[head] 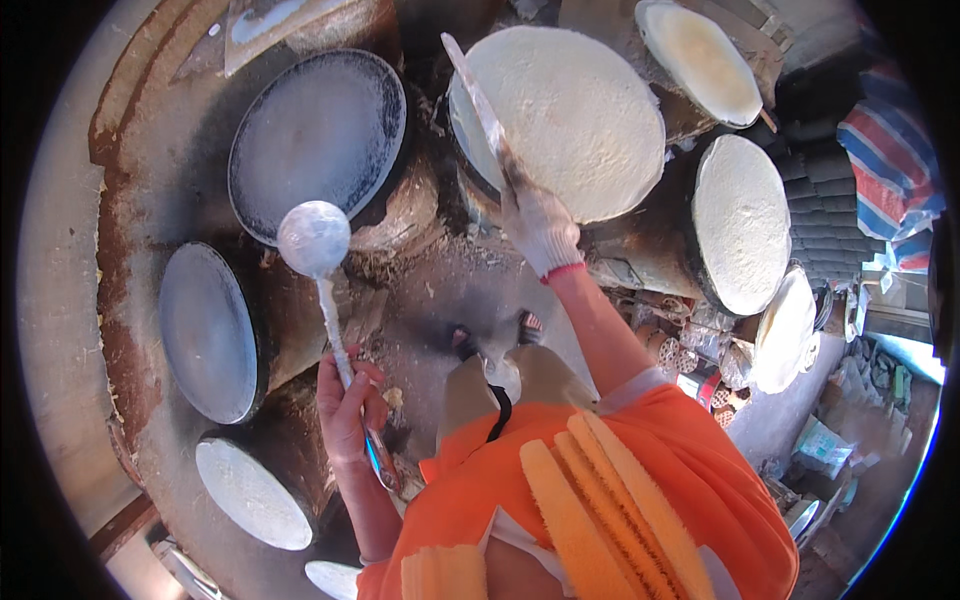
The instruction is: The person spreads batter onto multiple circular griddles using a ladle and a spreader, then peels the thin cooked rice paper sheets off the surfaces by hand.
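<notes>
My left hand (351,409), bare, is closed around the handle of a ladle (313,238) coated in pale batter, its round bowl at the near edge of a dark round griddle (319,142). A knitted work glove with a red cuff covers my right hand (536,221), which grips a long, flat, batter-smeared spatula (474,94). That blade lies over the left part of a large pale flatbread (570,124) spread on a griddle in front of me. The glove is by the near edge of this flatbread.
More griddles on drum-like stoves ring me: a bare grey one (208,332) at left, a whitish one (253,493) lower left, and a flatbread-covered one (742,223) at right. A round pale sheet (699,61) stands upper right. Perforated briquettes (675,354) lie low at right, near a striped sheet (889,169).
</notes>
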Demonstrator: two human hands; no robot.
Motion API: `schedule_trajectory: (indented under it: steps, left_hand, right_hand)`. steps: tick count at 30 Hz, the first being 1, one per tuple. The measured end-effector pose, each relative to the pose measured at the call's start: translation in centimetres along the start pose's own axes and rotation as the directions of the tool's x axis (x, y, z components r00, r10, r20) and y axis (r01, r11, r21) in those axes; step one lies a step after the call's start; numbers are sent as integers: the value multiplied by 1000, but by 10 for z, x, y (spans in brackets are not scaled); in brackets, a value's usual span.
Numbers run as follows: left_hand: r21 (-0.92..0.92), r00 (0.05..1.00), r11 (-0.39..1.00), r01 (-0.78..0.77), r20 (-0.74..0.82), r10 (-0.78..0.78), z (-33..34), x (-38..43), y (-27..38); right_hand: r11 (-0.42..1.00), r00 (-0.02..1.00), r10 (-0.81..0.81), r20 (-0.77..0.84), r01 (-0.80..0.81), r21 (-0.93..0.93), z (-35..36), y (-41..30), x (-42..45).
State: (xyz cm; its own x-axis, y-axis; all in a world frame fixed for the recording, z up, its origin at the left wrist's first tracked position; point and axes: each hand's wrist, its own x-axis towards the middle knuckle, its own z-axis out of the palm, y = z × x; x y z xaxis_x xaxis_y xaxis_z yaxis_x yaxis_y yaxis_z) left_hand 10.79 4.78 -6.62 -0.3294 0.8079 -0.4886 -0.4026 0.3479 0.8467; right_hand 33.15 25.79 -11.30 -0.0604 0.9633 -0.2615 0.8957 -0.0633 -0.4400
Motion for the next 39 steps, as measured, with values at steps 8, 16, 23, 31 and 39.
schedule_trajectory:
  steps: [8,16,23,31,39]
  left_hand:
    - [-63,998,998,10,66,-6,-24,-2,10]
    - [-41,989,999,-17,144,22,-39,7,44]
    - [-157,996,988,7,86,6,-56,-7,39]
    - [-186,981,982,22,196,15,-76,19,43]
    - [-373,981,928,-20,169,89,-48,70,58]
  right_hand:
    - [945,996,-94,-2,89,-315,6,-13,34]
    - [846,965,-190,-181,67,-530,13,10,42]
    - [804,997,-15,-81,-36,-593,23,-9,-35]
    - [953,950,-300,-90,302,21,24,-24,-134]
    - [609,563,-792,237,698,377,9,-170,-96]
